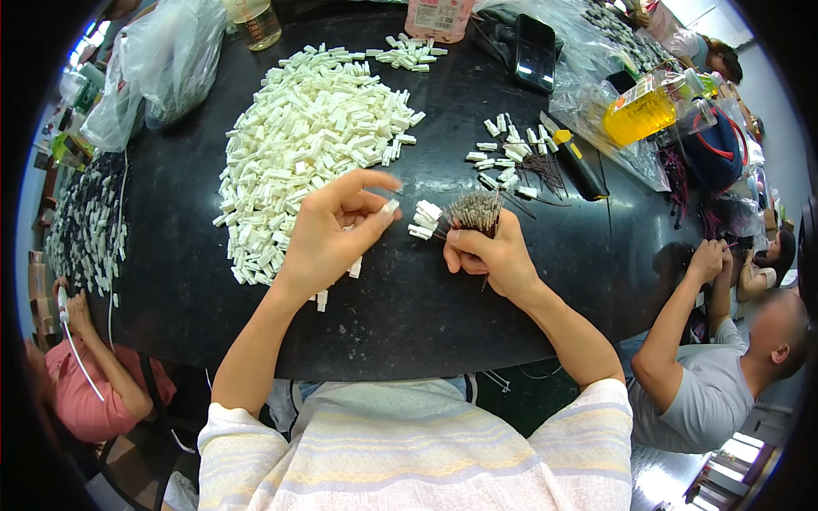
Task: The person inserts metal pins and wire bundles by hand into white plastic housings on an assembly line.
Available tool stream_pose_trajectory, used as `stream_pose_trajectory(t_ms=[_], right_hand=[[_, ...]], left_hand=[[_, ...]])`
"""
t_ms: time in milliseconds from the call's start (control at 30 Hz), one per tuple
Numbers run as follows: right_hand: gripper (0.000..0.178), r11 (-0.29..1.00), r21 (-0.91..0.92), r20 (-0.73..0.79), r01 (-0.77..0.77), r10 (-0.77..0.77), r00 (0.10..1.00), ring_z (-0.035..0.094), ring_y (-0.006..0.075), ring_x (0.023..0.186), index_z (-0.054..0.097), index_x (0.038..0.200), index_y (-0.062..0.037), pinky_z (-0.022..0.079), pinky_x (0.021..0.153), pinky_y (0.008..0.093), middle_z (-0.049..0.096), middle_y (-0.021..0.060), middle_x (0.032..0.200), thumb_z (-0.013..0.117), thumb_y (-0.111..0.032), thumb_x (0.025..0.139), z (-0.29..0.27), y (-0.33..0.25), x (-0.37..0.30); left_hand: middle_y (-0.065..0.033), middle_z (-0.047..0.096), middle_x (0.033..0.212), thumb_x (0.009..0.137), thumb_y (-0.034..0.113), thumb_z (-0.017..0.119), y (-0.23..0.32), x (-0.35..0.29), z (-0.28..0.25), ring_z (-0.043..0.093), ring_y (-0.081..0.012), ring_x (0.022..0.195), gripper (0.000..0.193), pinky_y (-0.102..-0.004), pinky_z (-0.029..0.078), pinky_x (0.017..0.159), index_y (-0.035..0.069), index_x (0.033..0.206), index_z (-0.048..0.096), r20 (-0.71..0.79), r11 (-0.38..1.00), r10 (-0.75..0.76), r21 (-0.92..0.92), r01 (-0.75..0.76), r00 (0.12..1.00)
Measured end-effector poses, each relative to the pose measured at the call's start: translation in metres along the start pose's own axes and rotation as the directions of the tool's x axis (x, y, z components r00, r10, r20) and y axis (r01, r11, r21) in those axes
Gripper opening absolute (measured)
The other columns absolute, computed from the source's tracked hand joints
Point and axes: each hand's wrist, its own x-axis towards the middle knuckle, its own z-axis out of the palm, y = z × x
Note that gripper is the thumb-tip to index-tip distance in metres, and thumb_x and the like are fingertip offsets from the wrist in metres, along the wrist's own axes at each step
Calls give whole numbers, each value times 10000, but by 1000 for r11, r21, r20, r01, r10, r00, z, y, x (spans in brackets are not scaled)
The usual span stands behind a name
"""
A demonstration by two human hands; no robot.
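Note:
My left hand [328, 226] is in front of the big white heap, pinching a small white plastic connector [389, 208] between thumb and fingertips. More loose white pieces lie under and beside its wrist. To its right, my right hand [504, 255] is closed round a dense bundle of thin dark wires [474, 213], whose metallic-looking tips point up. Several white connectors [424, 219] sit just left of that bundle, between the two hands; whether they are fixed to wires I cannot tell. The pile of white connectors [311, 119] spreads over the black table behind my left hand.
A yellow-and-black utility knife [575, 157] lies right of scattered connectors and dark wires [543, 170]. Farther back are a phone [534, 55], a pink-labelled container [439, 19] and a yellow-liquid bottle [641, 111]. A plastic bag [175, 64] stands back left. Co-workers sit on both sides.

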Motion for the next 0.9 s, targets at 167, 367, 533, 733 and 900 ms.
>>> stream_pose_trajectory(t_ms=[167, 367, 533, 733, 900], right_hand=[[86, 985, -173, 10, -21, 23, 1000, 464, 53, 494, 533, 818, -30, 324, 435, 196, 569, 43, 594, 597, -55, 766, 2, 0, -2], [87, 977, -209, 1, -29, 30, 1000, 503, 60, 538, 535, 809, -32, 355, 474, 197, 569, 35, 597, 603, -59, 763, 3, -2, -2], [78, 980, -195, -11, -37, 35, 999, 503, 60, 537, 538, 802, -32, 356, 472, 196, 573, 34, 602, 599, -57, 761, 2, -2, -2], [59, 977, -207, -17, -40, 38, 999, 504, 58, 536, 552, 774, -30, 360, 474, 196, 574, 30, 601, 603, -54, 756, 3, -4, -2], [60, 970, -240, -13, -25, 23, 1000, 518, 65, 542, 566, 765, -24, 366, 478, 200, 574, 28, 602, 619, -41, 745, 3, -3, -2]], left_hand=[[-138, 645, 874, 824, 74, 584, -7, 2, 14, 432, -16, 577, 114, -148, 313, 477, 14, 917, 556, 28, 885, -95, -456, 98, 995], [-165, 641, 861, 836, 115, 585, -11, 2, 20, 330, -5, 489, 105, -149, 244, 438, 33, 871, 530, 31, 885, -109, -453, 111, 994], [-108, 659, 848, 845, 122, 590, -13, 2, 17, 370, -4, 513, 119, -147, 290, 462, 23, 875, 532, 84, 849, -127, -506, 152, 988], [-164, 637, 842, 834, 119, 591, -14, 1, 19, 348, -3, 488, 121, -143, 249, 433, 28, 882, 528, 52, 869, -110, -479, 121, 993], [-164, 645, 868, 833, 119, 599, -13, -1, 21, 358, 2, 490, 126, -144, 255, 438, 32, 885, 524, 39, 873, -101, -476, 107, 994]])
